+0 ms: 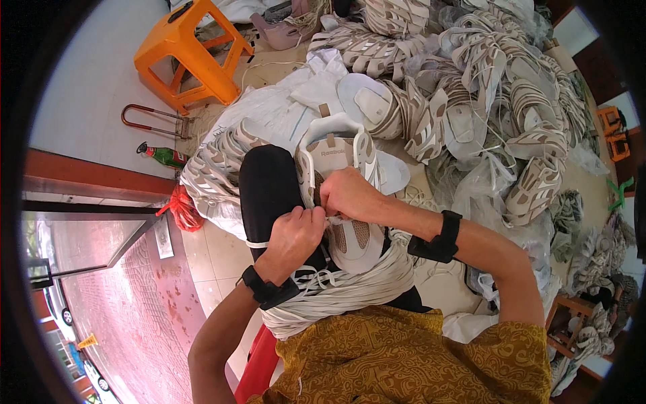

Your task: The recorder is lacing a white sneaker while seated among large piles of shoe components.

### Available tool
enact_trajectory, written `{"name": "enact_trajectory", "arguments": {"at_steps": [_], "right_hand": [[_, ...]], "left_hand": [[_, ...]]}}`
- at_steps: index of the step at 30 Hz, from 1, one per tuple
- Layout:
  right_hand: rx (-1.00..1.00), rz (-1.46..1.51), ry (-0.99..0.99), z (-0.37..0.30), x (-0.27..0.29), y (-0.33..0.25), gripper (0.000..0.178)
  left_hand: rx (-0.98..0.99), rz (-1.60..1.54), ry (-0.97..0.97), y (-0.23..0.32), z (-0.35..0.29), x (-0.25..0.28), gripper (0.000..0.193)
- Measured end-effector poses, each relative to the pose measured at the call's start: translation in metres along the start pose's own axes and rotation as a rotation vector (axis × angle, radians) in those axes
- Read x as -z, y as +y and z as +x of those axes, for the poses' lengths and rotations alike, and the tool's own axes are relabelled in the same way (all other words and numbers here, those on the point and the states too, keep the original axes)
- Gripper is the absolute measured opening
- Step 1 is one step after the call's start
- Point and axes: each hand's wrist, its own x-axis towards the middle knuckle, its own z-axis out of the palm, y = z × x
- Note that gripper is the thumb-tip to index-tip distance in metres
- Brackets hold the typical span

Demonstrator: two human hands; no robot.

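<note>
A beige and white shoe upper (334, 152) lies across my lap, its heel opening pointing away from me and its mesh toe (356, 250) toward me. My right hand (350, 195) is closed over the lacing area, fingertips pressed at the eyelet edge. Beside it on the left, my left hand (294, 232) pinches at the same edge, where a bit of white shoelace shows between the hands. The fingertips partly hide what they grip. A thick bundle of white shoelaces (343, 296) lies over my thighs, below the toe.
Stacked shoe uppers (464, 108) fill the floor ahead and to the right, some in clear plastic bags. More uppers (225, 168) lie left of my black-clad knee (269, 182). An orange stool (192, 54), a green bottle (163, 156) and a red plastic bag (183, 207) stand at the left.
</note>
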Motion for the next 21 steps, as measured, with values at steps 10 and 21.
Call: {"name": "enact_trajectory", "arguments": {"at_steps": [10, 21], "right_hand": [[-0.02, 0.51, 0.384, -0.034, 0.029, -0.01, 0.01], [0.323, 0.138, 0.531, -0.095, -0.034, 0.021, 0.012]], "left_hand": [[0.293, -0.446, 0.034, 0.016, 0.021, 0.014, 0.013], [0.541, -1.115, -0.247, 0.028, 0.055, 0.046, 0.019]]}}
